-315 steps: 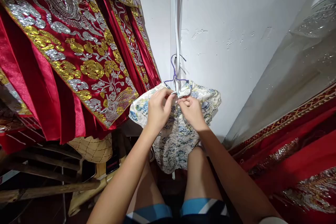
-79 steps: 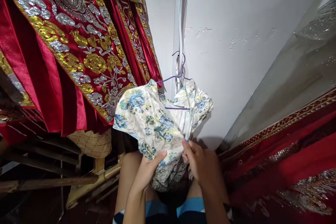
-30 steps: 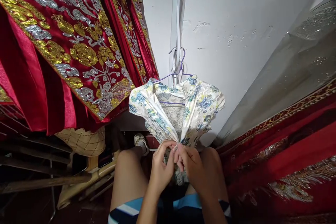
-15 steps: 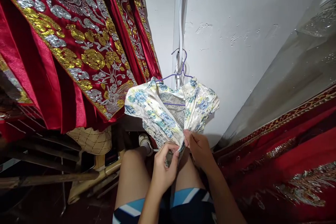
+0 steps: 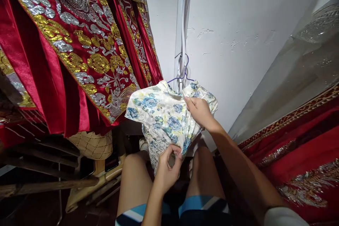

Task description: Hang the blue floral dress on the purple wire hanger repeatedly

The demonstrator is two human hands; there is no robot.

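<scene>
A short-sleeved blouse (image 5: 164, 113), cream with blue flowers, hangs from a purple wire hanger (image 5: 186, 67) against the wall. Its front edges lie side by side, closed up to the collar. My right hand (image 5: 199, 110) is closed on the front edge just below the collar. Lower on the same front, my left hand (image 5: 169, 166) pinches the edge between thumb and forefinger. The hanger's bar is hidden behind the cloth. Whatever fastening the front has is too small to make out.
Red garments with gold and silver embroidery (image 5: 97, 63) hang at the left. Below them stand bamboo-like poles (image 5: 47, 185) and a chair-like frame. Red beaded cloth (image 5: 299, 162) under clear plastic lines the right side. A white strap (image 5: 183, 17) runs down the wall.
My right hand has moved up the blouse's front from beside my left hand to the collar. The open neckline has closed. My left hand keeps its pinch low down.
</scene>
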